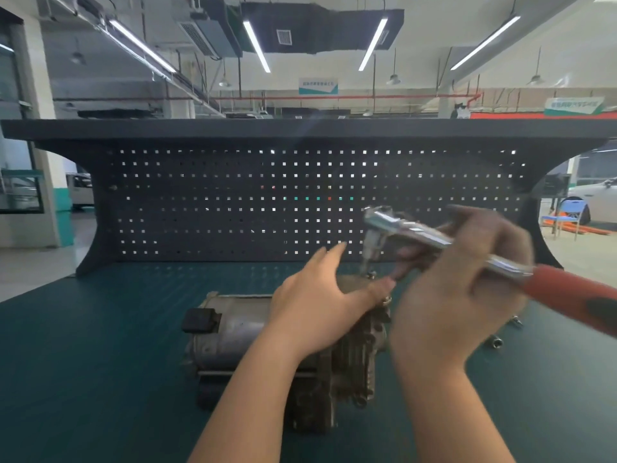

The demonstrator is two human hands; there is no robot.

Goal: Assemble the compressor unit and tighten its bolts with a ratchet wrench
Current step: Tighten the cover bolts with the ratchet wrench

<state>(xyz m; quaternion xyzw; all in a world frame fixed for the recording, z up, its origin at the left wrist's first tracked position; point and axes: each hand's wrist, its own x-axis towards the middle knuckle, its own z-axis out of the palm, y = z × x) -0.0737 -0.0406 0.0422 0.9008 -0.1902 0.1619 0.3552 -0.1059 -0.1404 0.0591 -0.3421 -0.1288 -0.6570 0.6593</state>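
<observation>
A grey metal compressor unit (233, 332) lies on its side on the green bench mat, its ribbed end cover facing right. My left hand (320, 305) rests flat on top of it, fingers straight and thumb stretched toward the cover's upper edge. My right hand (460, 289), blurred by motion, grips a ratchet wrench (410, 233) with a chrome shaft and red handle. The wrench head sits up at the left, and its socket extension points down onto a bolt (370, 274) at the top of the cover.
Two loose sockets or bolts (495, 342) (516, 320) lie on the mat right of the compressor. A dark pegboard back panel (233, 202) with a shelf above closes off the far side of the bench.
</observation>
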